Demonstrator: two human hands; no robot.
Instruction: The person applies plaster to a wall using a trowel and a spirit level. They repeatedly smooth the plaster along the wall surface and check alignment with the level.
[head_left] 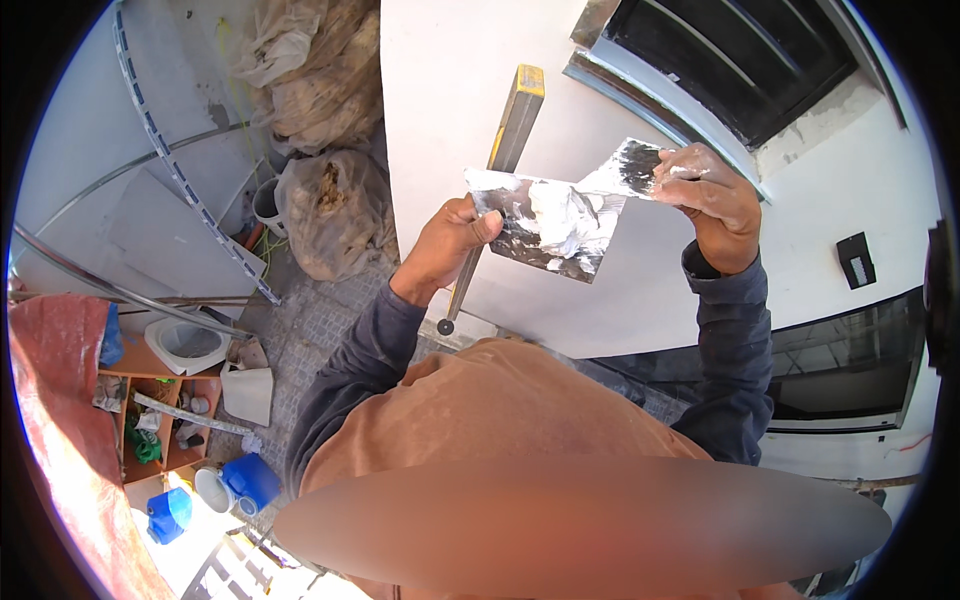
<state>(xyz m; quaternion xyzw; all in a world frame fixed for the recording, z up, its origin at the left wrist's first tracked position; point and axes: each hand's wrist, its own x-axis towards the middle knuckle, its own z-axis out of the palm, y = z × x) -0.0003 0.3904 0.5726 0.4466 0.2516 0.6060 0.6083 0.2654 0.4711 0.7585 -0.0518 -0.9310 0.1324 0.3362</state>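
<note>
My left hand [437, 250] is closed round the left edge of a flat square metal plate [512, 243], its thumb lying on top. A thick lump of white putty [565, 215] lies on the plate, with smears spread over the dark surface. In my right hand [712, 205] is a putty-smeared scraper [636, 167], gripped between thumb and fingers. White putty covers the scraper's left edge, which meets the plate's upper right corner. Both hands are raised in front of the white wall, and the right fingers carry white smudges.
A grey and yellow spirit level [518, 120] stands behind the plate. Dark windows [740, 70] sit in the wall. At left are filled plastic bags [335, 215], a wooden shelf unit [185, 455], blue containers [250, 480] and a red sheet [55, 400]. Paving [320, 330] runs between.
</note>
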